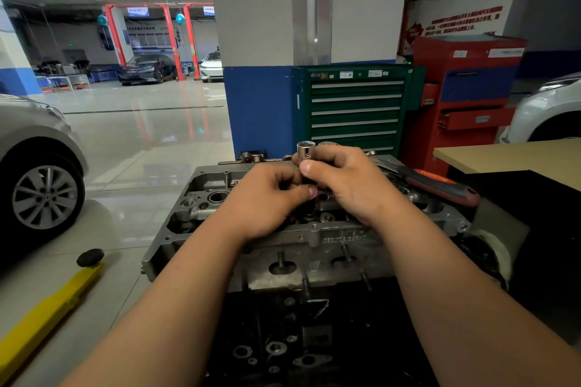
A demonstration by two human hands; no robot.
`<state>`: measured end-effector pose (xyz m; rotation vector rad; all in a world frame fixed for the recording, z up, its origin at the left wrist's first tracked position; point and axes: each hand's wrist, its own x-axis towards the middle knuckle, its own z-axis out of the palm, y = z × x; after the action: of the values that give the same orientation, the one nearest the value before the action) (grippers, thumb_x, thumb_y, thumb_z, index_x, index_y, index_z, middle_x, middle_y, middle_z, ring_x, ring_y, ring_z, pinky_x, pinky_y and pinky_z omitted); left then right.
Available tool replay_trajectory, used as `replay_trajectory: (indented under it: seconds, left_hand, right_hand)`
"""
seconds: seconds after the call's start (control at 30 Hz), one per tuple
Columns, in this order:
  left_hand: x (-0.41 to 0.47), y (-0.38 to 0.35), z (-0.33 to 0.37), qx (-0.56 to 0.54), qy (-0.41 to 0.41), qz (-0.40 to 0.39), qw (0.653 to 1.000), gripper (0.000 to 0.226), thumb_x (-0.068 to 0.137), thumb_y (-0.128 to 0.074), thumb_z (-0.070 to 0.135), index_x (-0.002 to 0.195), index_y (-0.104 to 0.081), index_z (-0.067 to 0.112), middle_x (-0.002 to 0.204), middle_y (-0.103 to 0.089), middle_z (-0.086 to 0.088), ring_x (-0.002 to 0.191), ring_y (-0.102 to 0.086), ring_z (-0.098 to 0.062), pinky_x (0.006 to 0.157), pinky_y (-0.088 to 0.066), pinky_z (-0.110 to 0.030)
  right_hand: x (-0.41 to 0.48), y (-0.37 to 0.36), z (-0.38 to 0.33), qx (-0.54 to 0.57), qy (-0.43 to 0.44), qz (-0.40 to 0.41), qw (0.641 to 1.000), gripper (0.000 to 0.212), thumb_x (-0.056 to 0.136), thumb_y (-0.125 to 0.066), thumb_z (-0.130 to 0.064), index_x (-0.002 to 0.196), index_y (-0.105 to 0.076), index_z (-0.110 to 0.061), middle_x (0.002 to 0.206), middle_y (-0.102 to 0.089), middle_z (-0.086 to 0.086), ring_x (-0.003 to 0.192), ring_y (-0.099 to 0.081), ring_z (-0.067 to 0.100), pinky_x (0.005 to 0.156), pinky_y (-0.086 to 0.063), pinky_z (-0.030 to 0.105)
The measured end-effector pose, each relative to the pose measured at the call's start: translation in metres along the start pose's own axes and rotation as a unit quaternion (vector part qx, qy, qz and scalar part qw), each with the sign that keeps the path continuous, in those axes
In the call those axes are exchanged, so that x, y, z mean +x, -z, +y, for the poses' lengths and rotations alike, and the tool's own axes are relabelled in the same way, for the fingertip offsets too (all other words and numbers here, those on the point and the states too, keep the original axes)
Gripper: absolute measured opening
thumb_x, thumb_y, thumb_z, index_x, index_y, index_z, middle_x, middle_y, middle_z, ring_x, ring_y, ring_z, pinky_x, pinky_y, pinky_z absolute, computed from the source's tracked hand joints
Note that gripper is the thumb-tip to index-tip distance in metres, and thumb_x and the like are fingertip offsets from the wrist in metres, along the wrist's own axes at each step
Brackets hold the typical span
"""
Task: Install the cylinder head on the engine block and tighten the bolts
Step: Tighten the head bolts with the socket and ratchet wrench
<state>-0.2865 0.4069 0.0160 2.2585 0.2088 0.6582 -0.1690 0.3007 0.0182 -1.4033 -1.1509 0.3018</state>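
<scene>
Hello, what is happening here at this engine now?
A person stands over a grey metal cylinder head that sits on a dark engine block. The right hand holds a shiny chrome socket upright, and the left hand pinches something just below it. A red-and-black-handled ratchet wrench lies on the head, unused.

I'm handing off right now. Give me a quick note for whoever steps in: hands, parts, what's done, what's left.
Right hand: grip on the shiny chrome socket, held upright.
Left hand: fingers closed at the socket's lower end; what they pinch is hidden.
Grey metal cylinder head sits on the dark engine block.
Red-and-black-handled ratchet lies on the head's far right.
Done: head placed. Left: bolt tightening; bolt state unclear.
</scene>
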Motion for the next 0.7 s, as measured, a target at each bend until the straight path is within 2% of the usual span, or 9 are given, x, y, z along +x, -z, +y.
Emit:
replay_trajectory:
  seconds: [0.1,0.2,0.27,0.37,0.47,0.53,0.6,0.63,0.7]
  left_hand:
    - [0.0004,-0.0015,0.0030,0.012,-0.001,-0.005,1.000,0.008,0.087,-0.067,0.025,0.093,-0.072,0.025,0.089,-0.072,0.004,0.090,-0.066,-0.012,0.083,-0.050,-0.030]
    - [0.0018,-0.0036,0.0054,0.032,0.006,0.014,0.999,0.008,0.076,-0.074,0.037,0.077,-0.067,0.040,0.076,-0.069,0.014,0.070,-0.062,0.001,0.068,-0.048,-0.018]
    - [0.0020,-0.0037,0.0042,0.025,0.007,0.028,0.999,0.009,0.076,-0.075,0.033,0.073,-0.067,0.035,0.072,-0.065,0.000,0.064,-0.056,-0.005,0.067,-0.048,-0.027]
    - [0.0015,-0.0010,0.0027,0.008,-0.008,0.003,1.000,0.014,0.084,-0.070,0.024,0.083,-0.068,0.011,0.081,-0.062,-0.019,0.066,-0.051,-0.017,0.070,-0.047,-0.036]
    - [0.0015,-0.0001,0.0009,0.008,0.002,-0.018,1.000,0.019,0.088,-0.065,0.023,0.093,-0.068,0.005,0.091,-0.067,-0.018,0.085,-0.061,-0.031,0.083,-0.047,-0.042]
    - [0.0015,-0.0010,0.0013,0.007,0.000,-0.022,1.000,0.010,0.089,-0.064,0.024,0.094,-0.071,0.020,0.092,-0.072,-0.005,0.092,-0.065,-0.021,0.086,-0.049,-0.033]
    - [0.0019,-0.0023,0.0028,0.003,-0.008,-0.015,1.000,0.008,0.085,-0.068,0.026,0.086,-0.070,0.034,0.084,-0.072,0.013,0.081,-0.065,0.000,0.072,-0.047,-0.012]
    - [0.0025,-0.0031,0.0035,0.005,-0.009,-0.008,1.000,0.010,0.081,-0.071,0.029,0.079,-0.068,0.038,0.078,-0.070,0.018,0.071,-0.062,0.006,0.064,-0.044,-0.007]
    - [0.0044,-0.0045,0.0034,0.014,0.001,0.009,1.000,0.013,0.076,-0.076,0.033,0.070,-0.065,0.037,0.068,-0.065,0.012,0.060,-0.055,0.003,0.058,-0.043,-0.011]
  right_hand:
    - [-0.0010,0.0003,-0.0023,-0.034,0.006,0.031,0.999,0.008,0.083,-0.073,-0.017,0.077,-0.068,-0.021,0.077,-0.071,-0.002,0.075,-0.067,0.010,0.077,-0.054,0.033]
    - [0.0005,-0.0011,-0.0003,-0.050,-0.006,0.066,0.997,0.017,0.077,-0.078,-0.024,0.076,-0.062,-0.018,0.069,-0.066,-0.007,0.063,-0.062,0.004,0.061,-0.051,0.028]
    - [0.0008,-0.0016,-0.0002,-0.050,-0.009,0.059,0.997,0.017,0.079,-0.077,-0.024,0.078,-0.061,-0.019,0.069,-0.067,-0.008,0.064,-0.063,0.002,0.060,-0.050,0.023]
    - [-0.0001,-0.0021,-0.0016,-0.020,-0.016,-0.001,1.000,0.004,0.088,-0.067,-0.018,0.086,-0.066,-0.022,0.081,-0.072,-0.005,0.077,-0.067,0.004,0.069,-0.054,0.020]
    - [-0.0018,-0.0001,-0.0030,-0.001,-0.015,-0.010,1.000,0.012,0.090,-0.062,-0.010,0.091,-0.071,-0.018,0.094,-0.073,0.007,0.088,-0.069,0.016,0.083,-0.055,0.030]
    - [-0.0026,0.0002,-0.0041,-0.043,0.004,0.018,0.999,0.007,0.087,-0.068,-0.014,0.086,-0.071,-0.020,0.088,-0.074,0.004,0.086,-0.070,0.018,0.083,-0.055,0.034]
    - [-0.0024,-0.0008,-0.0039,-0.052,0.004,0.039,0.998,0.006,0.082,-0.073,-0.018,0.079,-0.069,-0.020,0.077,-0.073,-0.004,0.075,-0.069,0.011,0.074,-0.056,0.030]
    - [-0.0021,-0.0018,-0.0036,-0.050,0.002,0.044,0.998,0.009,0.081,-0.075,-0.019,0.077,-0.067,-0.019,0.071,-0.072,-0.007,0.070,-0.067,0.007,0.068,-0.055,0.027]
    - [-0.0011,-0.0026,-0.0027,-0.051,-0.004,0.049,0.998,0.012,0.080,-0.076,-0.020,0.077,-0.064,-0.017,0.067,-0.070,-0.009,0.065,-0.066,0.003,0.059,-0.051,0.022]
